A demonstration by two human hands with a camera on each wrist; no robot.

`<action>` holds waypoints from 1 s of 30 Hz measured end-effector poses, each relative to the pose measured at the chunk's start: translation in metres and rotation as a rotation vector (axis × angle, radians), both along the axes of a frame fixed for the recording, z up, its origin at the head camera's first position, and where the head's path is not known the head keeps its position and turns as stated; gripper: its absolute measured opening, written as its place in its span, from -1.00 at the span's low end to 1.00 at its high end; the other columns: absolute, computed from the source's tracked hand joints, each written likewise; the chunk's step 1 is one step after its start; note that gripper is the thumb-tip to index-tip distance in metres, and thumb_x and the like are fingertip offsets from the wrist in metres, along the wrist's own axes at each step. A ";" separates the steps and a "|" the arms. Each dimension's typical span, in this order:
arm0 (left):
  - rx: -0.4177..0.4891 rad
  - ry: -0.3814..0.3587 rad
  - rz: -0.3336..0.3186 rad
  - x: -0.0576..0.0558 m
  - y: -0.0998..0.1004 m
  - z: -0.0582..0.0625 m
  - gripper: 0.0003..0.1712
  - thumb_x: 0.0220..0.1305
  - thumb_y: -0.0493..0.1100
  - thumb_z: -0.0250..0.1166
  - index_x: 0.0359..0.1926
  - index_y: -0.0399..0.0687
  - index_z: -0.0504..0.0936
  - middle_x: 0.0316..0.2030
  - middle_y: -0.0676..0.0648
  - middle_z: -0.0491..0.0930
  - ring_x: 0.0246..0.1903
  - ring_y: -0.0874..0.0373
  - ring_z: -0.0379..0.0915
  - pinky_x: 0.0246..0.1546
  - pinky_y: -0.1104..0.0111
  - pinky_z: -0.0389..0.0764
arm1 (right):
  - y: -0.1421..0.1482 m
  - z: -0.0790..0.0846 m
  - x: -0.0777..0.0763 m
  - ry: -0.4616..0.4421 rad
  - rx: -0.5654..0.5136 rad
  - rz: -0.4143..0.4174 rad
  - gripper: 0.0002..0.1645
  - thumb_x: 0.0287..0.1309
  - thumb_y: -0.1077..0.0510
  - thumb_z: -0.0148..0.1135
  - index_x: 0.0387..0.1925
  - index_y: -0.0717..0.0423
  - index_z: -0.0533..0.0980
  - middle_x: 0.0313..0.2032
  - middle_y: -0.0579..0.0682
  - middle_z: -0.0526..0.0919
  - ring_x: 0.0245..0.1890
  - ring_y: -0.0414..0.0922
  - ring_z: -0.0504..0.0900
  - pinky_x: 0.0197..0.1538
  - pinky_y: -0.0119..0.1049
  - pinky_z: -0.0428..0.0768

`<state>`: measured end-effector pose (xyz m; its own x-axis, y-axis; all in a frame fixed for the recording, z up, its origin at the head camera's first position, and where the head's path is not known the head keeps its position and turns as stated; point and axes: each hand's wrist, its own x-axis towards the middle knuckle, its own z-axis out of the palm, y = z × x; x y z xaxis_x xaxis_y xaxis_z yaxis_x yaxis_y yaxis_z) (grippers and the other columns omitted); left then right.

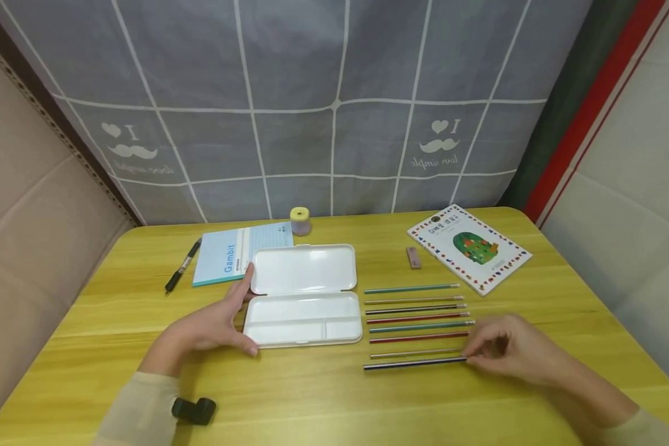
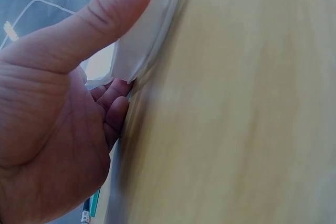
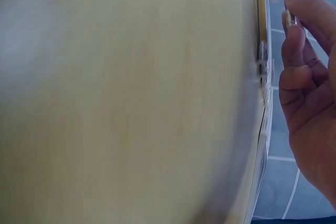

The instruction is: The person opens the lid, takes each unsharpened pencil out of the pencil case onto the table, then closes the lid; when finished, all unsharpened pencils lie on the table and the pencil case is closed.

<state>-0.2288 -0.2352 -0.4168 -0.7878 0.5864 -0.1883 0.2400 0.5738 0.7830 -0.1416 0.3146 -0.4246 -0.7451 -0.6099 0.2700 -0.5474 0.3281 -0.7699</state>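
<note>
A white pencil case (image 1: pixel 303 334) lies with its lid back, its divided tray bare. My left hand (image 1: pixel 214 325) holds its left end, thumb at the front corner and index finger along the lid's side; in the left wrist view other fingers curl at its edge. My right hand (image 1: pixel 515 350) pinches a dark blue pencil (image 1: pixel 412 363) by its right end between thumb and fingers. That end also shows in the right wrist view. Beside the case, several pencils lie in a row, among them a red pencil (image 1: pixel 418 337) and a green pencil (image 1: pixel 420 326).
Behind the case are a light blue notebook (image 1: pixel 214 257) and a small yellow-lidded container (image 1: pixel 300 222). A black pen (image 1: pixel 183 267) lies at the left. At the back right are a pinkish eraser (image 1: pixel 414 257) and a white picture booklet (image 1: pixel 468 244). A grey curtain (image 1: pixel 295 142) hangs behind the table.
</note>
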 end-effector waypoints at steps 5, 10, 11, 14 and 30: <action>0.000 0.001 0.001 0.001 -0.001 0.001 0.80 -0.04 0.03 0.72 0.60 -0.01 -0.70 0.52 -0.31 -0.06 0.49 -0.25 0.11 0.44 -0.08 0.14 | 0.008 -0.001 0.003 0.018 0.018 0.031 -0.66 0.11 0.46 0.49 -0.24 -0.05 0.78 -0.31 -0.11 0.75 -0.49 -0.26 0.57 -0.51 -0.40 0.53; 0.007 -0.010 0.003 0.001 -0.001 0.000 0.80 -0.04 0.02 0.71 0.59 0.00 -0.71 0.52 -0.32 -0.08 0.50 -0.28 0.09 0.43 -0.16 0.12 | 0.011 0.000 0.006 0.027 0.053 0.010 -0.68 0.10 0.42 0.51 -0.25 -0.08 0.79 -0.29 -0.14 0.75 -0.45 -0.27 0.58 -0.47 -0.41 0.55; 0.007 -0.012 0.003 0.000 -0.001 0.000 0.80 -0.04 0.02 0.71 0.59 0.01 -0.72 0.53 -0.32 -0.09 0.50 -0.28 0.09 0.43 -0.16 0.11 | 0.011 0.000 0.006 0.034 0.060 0.006 -0.68 0.10 0.41 0.52 -0.25 -0.08 0.79 -0.29 -0.15 0.75 -0.45 -0.27 0.58 -0.46 -0.41 0.54; 0.007 -0.010 0.002 0.000 -0.002 0.000 0.80 -0.03 0.01 0.71 0.59 0.02 -0.72 0.53 -0.32 -0.09 0.51 -0.28 0.08 0.43 -0.16 0.11 | 0.012 -0.001 0.006 0.078 0.094 -0.015 -0.67 0.07 0.39 0.55 -0.27 -0.13 0.79 -0.28 -0.18 0.76 -0.42 -0.26 0.58 -0.44 -0.44 0.52; 0.011 -0.013 0.003 0.002 0.000 0.000 0.80 -0.03 0.02 0.71 0.59 0.01 -0.73 0.54 -0.35 -0.12 0.51 -0.29 0.07 0.44 -0.19 0.10 | 0.009 -0.004 0.005 0.256 0.162 -0.051 -0.57 -0.09 0.35 0.66 -0.25 -0.22 0.77 -0.26 -0.26 0.75 -0.39 -0.34 0.59 -0.37 -0.56 0.47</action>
